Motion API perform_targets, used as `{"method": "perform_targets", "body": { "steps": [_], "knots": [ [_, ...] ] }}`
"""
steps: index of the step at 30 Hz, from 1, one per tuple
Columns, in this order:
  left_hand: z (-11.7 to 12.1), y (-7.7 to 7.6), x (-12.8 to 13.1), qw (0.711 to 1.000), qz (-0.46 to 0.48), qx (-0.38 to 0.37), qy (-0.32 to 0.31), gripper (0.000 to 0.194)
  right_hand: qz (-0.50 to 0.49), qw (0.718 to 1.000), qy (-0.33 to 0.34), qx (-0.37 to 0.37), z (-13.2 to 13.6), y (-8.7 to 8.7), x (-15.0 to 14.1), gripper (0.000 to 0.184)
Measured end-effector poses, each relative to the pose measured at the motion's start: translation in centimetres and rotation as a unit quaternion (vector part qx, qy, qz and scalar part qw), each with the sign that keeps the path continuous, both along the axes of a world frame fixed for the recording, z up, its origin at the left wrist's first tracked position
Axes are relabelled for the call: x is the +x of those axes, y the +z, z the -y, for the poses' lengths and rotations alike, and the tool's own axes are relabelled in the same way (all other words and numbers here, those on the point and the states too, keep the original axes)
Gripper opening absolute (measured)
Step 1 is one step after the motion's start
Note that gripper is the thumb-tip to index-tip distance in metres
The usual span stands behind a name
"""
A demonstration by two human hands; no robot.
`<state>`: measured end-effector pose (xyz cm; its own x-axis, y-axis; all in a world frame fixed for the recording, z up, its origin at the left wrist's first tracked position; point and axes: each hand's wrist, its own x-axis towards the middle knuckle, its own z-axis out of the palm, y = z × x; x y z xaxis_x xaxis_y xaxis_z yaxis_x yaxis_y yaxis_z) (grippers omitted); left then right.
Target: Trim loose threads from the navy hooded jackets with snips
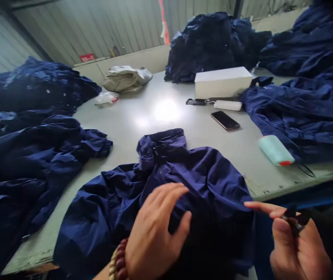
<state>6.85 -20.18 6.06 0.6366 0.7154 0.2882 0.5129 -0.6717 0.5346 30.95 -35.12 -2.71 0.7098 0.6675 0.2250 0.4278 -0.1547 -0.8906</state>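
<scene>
My left hand (154, 229), with a beaded bracelet on its wrist, rests with its fingers apart on a crumpled navy jacket (180, 182) at the table's near edge. My right hand (296, 245) pinches a small black tool (296, 218), possibly thread snips, with its blades hidden. The extended index finger of that hand reaches toward the jacket's right side. A mint-green thread spool (275, 150) with a red end lies on the pale grey table (166, 132), up and to the right of my right hand.
A black smartphone (225, 120), a white box (223, 82) and a white rounded block (227, 105) sit beyond the jacket. Heaps of navy garments (29, 163) cover the table's left side, with more (297, 116) at the right. A plastic-wrapped bundle (127, 79) lies against the far wall.
</scene>
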Motion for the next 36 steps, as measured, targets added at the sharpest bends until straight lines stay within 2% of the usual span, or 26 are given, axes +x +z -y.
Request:
{"method": "perform_targets", "body": {
  "steps": [1,3,5,7,9,12,16,20,23,25,28,29,31,32,34,36],
  "knots": [
    [-1.1,-0.1,-1.2,0.996,-0.052,0.04,0.059,0.056,0.025,0.999,0.031,0.024,-2.0,1.0,-1.0,0.022],
    [-3.3,-0.9,-3.0,0.978,-0.151,0.055,0.133,0.07,0.073,0.988,0.13,0.041,-6.4,2.4,-2.9,0.035],
    [-5.6,-1.9,-4.3,0.962,-0.22,0.023,0.161,0.085,0.108,0.968,0.225,0.027,-11.3,2.7,-4.4,0.048],
    [-8.1,-2.9,-5.1,0.951,-0.259,-0.016,0.168,0.098,0.105,0.957,0.269,0.017,-16.6,2.0,-5.0,0.05],
    [-10.8,-4.0,-6.0,0.946,-0.275,-0.035,0.166,0.111,0.104,0.955,0.277,0.015,-21.6,0.6,-4.7,0.05],
    [-15.0,-5.5,-7.2,0.948,-0.27,-0.03,0.164,0.121,0.167,0.935,0.312,0.003,-27.7,-1.2,-3.5,0.045],
    [-20.4,-6.7,-7.9,0.952,-0.255,-0.025,0.169,0.121,0.208,0.924,0.321,0.003,-33.6,-2.1,-2.3,0.043],
    [-25.3,-7.0,-7.3,0.954,-0.246,-0.019,0.169,0.121,0.246,0.923,0.296,0.02,-38.4,-2.5,-2.2,0.054],
    [-27.6,-6.9,-6.6,0.956,-0.236,0.019,0.172,0.11,0.271,0.919,0.286,0.028,-40.8,-3.0,-2.2,0.052],
    [-28.3,-6.6,-6.3,0.958,-0.205,0.077,0.187,0.086,0.284,0.917,0.277,0.032,-41.4,-3.0,-2.3,0.042],
    [-28.3,-6.0,-6.2,0.951,-0.125,0.176,0.22,0.048,0.3,0.916,0.263,0.049,-40.6,-2.4,-2.4,0.03],
    [-28.1,-5.9,-6.3,0.95,-0.102,0.2,0.217,0.039,0.303,0.915,0.261,0.058,-40.1,-2.1,-2.4,0.028],
    [-28.0,-5.7,-6.3,0.954,-0.076,0.236,0.171,0.027,0.309,0.91,0.265,0.076,-39.1,-1.2,-2.6,0.026],
    [-28.0,-5.8,-6.3,0.956,-0.074,0.248,0.134,0.031,0.311,0.906,0.274,0.084,-38.6,-0.8,-2.7,0.025],
    [-28.1,-6.0,-6.2,0.96,-0.089,0.258,0.063,0.052,0.315,0.895,0.303,0.088,-38.0,-0.2,-2.9,0.025],
    [-28.4,-6.2,-6.0,0.961,-0.114,0.249,0.022,0.074,0.306,0.885,0.343,0.071,-37.7,0.2,-3.2,0.026]
  ]
}}
